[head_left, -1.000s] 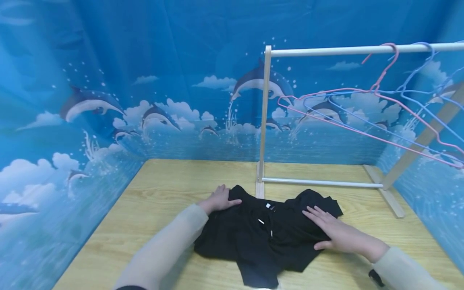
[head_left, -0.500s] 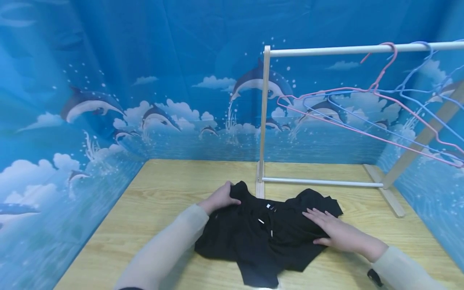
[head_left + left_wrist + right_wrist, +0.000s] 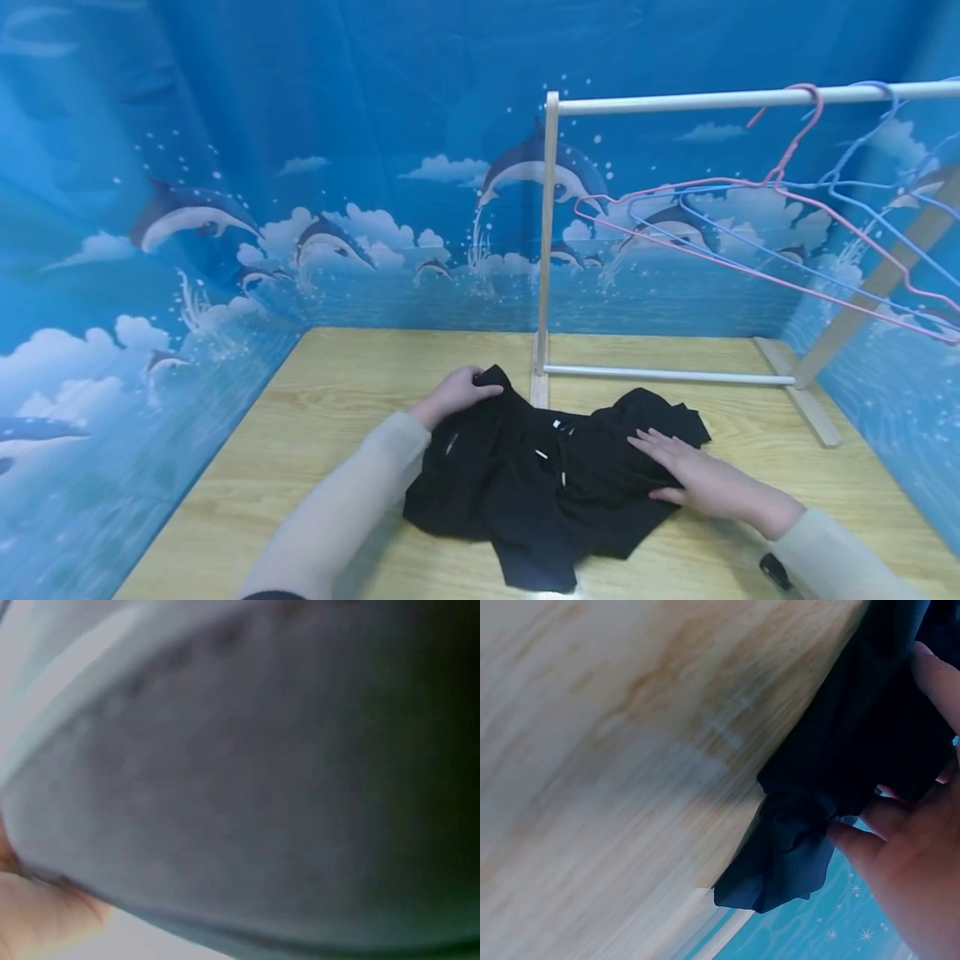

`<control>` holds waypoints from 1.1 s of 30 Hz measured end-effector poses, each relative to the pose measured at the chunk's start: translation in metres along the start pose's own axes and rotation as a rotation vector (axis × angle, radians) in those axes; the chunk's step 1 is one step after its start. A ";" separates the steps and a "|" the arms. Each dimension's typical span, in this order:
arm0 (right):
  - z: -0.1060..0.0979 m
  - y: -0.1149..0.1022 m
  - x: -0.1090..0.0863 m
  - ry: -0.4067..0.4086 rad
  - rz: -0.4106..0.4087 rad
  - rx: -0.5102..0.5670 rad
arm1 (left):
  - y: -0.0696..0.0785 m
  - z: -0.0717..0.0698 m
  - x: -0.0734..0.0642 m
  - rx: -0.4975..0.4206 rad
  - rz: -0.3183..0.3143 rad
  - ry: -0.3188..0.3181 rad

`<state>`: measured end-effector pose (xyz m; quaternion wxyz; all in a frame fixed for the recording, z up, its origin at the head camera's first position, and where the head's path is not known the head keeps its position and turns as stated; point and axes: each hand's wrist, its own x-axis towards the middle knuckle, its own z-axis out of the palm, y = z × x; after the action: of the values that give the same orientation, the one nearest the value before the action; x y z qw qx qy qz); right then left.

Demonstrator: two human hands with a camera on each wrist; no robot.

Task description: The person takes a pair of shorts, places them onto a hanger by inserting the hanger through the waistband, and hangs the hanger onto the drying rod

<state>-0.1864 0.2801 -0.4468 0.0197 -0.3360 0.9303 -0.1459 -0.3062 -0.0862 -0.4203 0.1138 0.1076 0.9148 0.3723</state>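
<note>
Black drawstring shorts (image 3: 525,492) lie crumpled on the wooden table, with white cord tips and a small white label near the waistband. At their far left corner my left hand (image 3: 457,393) pinches the edge, thumb on top, and holds that corner raised. Dark cloth (image 3: 247,772) fills most of the left wrist view, very close and blurred. My right hand (image 3: 693,473) rests on the right part of the shorts with its fingers spread fairly straight. In the right wrist view, fingertips (image 3: 855,838) touch the black cloth.
Behind the shorts stands a clothes rack (image 3: 550,233) with a white top rail. A pink hanger (image 3: 780,179) and blue hangers (image 3: 862,196) hang from it at the right. A dolphin-print curtain (image 3: 375,167) surrounds the table (image 3: 315,433) at the back and sides.
My left hand has gone from lying on the left edge to pinching it, and has lifted that corner slightly up and away. My right hand has stayed nearly still.
</note>
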 end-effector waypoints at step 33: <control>-0.035 -0.009 0.006 0.074 0.110 0.007 | 0.024 -0.048 -0.059 -0.264 0.154 0.198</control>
<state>-0.1901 0.2786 -0.4100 -0.0053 -0.2787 0.9469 -0.1603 -0.2617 -0.1177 -0.3623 0.0076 0.1244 0.8538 0.5055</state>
